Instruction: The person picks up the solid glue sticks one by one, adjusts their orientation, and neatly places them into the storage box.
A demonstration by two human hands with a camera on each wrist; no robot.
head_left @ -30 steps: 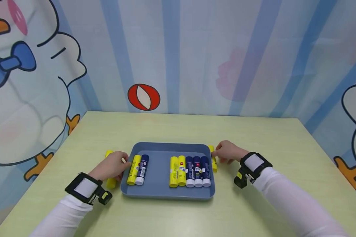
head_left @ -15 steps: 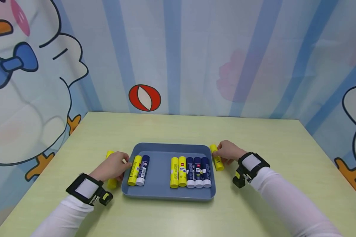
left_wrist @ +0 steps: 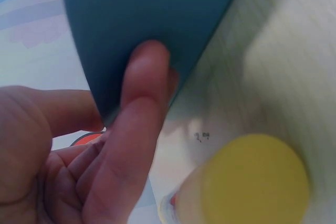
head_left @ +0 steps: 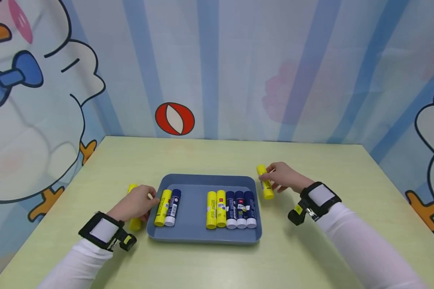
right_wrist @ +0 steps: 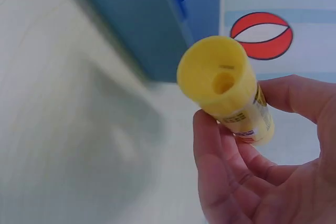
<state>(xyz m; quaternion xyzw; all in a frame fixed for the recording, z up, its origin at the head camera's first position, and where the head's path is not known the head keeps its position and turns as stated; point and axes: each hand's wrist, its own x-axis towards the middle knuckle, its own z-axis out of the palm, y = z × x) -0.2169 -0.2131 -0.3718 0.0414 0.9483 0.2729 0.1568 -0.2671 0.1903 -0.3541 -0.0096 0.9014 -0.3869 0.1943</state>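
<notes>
My right hand [head_left: 285,175] pinches a yellow glue stick [head_left: 265,182] between thumb and fingers, lifted just beyond the right side of the blue-grey tray [head_left: 191,236]. In the right wrist view the glue stick [right_wrist: 215,77] is tilted, its hollow round end facing the camera. At the tray's left side, my left hand [head_left: 139,202] holds the wall, one fingertip [left_wrist: 149,64] pressed to its outer face. Another yellow glue stick [head_left: 135,224] lies on the table beside that hand, partly hidden under it. Its yellow end [left_wrist: 257,182] shows in the left wrist view.
Inside the tray, a yellow glue stick [head_left: 163,207] and a navy one [head_left: 172,207] lie at the left. Several more, yellow [head_left: 211,209] and navy [head_left: 240,209], lie side by side at the right. A printed curtain [head_left: 231,72] stands behind the pale table [head_left: 217,265].
My right hand has picked up the yellow glue stick from beside the tray and moved it slightly up and away from the tray's edge. The left hand and tray stay in place.
</notes>
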